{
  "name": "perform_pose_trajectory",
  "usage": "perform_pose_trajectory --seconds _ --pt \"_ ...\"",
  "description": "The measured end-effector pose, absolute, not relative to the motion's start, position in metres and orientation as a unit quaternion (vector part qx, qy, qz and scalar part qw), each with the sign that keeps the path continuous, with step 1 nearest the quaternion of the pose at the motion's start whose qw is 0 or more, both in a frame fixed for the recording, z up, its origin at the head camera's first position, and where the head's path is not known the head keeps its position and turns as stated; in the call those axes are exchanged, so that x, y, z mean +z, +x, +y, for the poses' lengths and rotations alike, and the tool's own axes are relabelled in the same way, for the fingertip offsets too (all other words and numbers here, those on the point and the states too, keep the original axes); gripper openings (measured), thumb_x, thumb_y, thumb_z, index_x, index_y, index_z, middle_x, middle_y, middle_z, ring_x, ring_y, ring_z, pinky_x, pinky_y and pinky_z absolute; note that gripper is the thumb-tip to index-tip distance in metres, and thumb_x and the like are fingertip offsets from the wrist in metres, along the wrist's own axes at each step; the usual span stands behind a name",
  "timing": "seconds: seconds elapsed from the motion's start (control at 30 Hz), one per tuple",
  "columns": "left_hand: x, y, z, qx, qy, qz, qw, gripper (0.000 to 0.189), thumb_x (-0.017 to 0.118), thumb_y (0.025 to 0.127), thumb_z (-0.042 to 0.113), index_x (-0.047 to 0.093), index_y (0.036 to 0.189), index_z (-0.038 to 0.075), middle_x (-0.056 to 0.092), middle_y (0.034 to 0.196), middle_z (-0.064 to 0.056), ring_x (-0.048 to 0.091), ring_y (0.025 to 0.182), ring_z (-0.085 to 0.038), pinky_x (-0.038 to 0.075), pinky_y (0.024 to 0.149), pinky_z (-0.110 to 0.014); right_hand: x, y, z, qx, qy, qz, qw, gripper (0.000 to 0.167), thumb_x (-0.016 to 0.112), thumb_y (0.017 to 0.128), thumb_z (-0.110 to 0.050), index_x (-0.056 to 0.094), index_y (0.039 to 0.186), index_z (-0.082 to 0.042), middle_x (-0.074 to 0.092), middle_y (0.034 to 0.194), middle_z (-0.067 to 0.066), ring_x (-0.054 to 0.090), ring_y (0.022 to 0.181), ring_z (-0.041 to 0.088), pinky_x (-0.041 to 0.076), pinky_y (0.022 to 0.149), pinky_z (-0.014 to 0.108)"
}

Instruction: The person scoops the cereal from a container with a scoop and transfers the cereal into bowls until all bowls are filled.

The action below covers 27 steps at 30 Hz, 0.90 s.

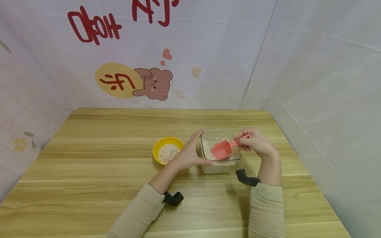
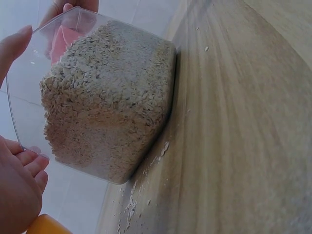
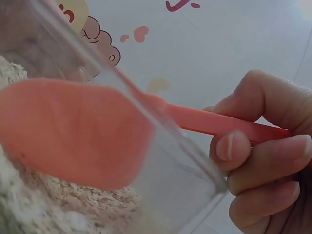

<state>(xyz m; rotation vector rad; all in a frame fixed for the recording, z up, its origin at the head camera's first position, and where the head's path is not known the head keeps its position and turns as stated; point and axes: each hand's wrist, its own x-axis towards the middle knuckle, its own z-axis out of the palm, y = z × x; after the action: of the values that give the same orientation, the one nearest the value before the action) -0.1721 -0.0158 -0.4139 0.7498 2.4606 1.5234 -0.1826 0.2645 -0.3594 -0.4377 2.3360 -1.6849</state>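
Note:
A clear square container (image 1: 215, 168) holds a deep heap of oat flakes (image 2: 107, 92). My left hand (image 1: 189, 155) grips it at the left, thumb by the front rim and fingers by the far left corner. With my right hand (image 1: 257, 142) I pinch the handle of a pink scoop (image 1: 222, 150) between thumb and fingers. The scoop's bowl lies inside the container, low against the oats, and its handle crosses the right rim. In the right wrist view no load shows in the scoop (image 3: 78, 131). Left of the container, partly behind my left hand, stands a yellow bowl (image 1: 156, 152) with oats in it.
Loose flakes (image 2: 131, 207) lie on the wooden table (image 1: 89, 185) beside the container. Black wrist cameras (image 1: 173, 199) are strapped near both sleeves. A printed white curtain (image 1: 223, 66) hangs behind the table, and another white sheet (image 1: 327, 99) is on the right.

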Motion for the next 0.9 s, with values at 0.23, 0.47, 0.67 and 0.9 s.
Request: perform_pose_trajectory --seconds 0.23,0.47,0.67,0.9 --pt "-0.415 -0.171 -0.015 0.507 0.246 0.823 0.073 0.121 0.088 0.063 0.045 0.012 0.155 0.021 0.010 0.159 -0.001 0.017 0.142 -0.022 0.025 0.108 -0.052 -0.357 -0.182 0.250 -0.559 -0.146 0.806 0.133 0.008 0.056 0.083 0.008 0.059 0.088 0.012 0.054 0.059 0.010 0.044 0.046 0.012 0.039 0.044 0.026" --pt "-0.418 -0.171 -0.014 0.508 0.248 0.822 0.064 0.121 0.088 0.063 0.045 0.013 0.154 0.021 0.013 0.158 -0.002 0.019 0.141 -0.022 0.025 0.108 -0.051 -0.360 -0.184 0.242 -0.553 -0.142 0.808 0.144 0.008 0.056 0.082 0.007 0.059 0.088 0.012 0.057 0.062 0.011 0.050 0.046 0.013 0.042 0.043 0.025" --pt "-0.419 -0.171 -0.013 0.511 0.246 0.822 0.060 0.121 0.089 0.063 0.044 0.013 0.154 0.022 0.015 0.157 0.002 0.021 0.141 -0.022 0.025 0.108 -0.050 -0.360 -0.185 0.233 -0.549 -0.143 0.809 0.154 0.009 0.055 0.083 0.005 0.060 0.088 0.011 0.059 0.063 0.012 0.055 0.048 0.015 0.046 0.045 0.028" --pt "-0.420 -0.170 -0.012 0.514 0.245 0.820 0.059 0.120 0.089 0.063 0.042 0.014 0.154 0.022 0.016 0.157 0.001 0.022 0.140 -0.023 0.026 0.108 -0.051 -0.359 -0.185 0.222 -0.572 -0.135 0.788 0.182 0.010 0.054 0.085 0.004 0.057 0.090 0.012 0.062 0.065 0.014 0.060 0.051 0.015 0.054 0.050 0.031"
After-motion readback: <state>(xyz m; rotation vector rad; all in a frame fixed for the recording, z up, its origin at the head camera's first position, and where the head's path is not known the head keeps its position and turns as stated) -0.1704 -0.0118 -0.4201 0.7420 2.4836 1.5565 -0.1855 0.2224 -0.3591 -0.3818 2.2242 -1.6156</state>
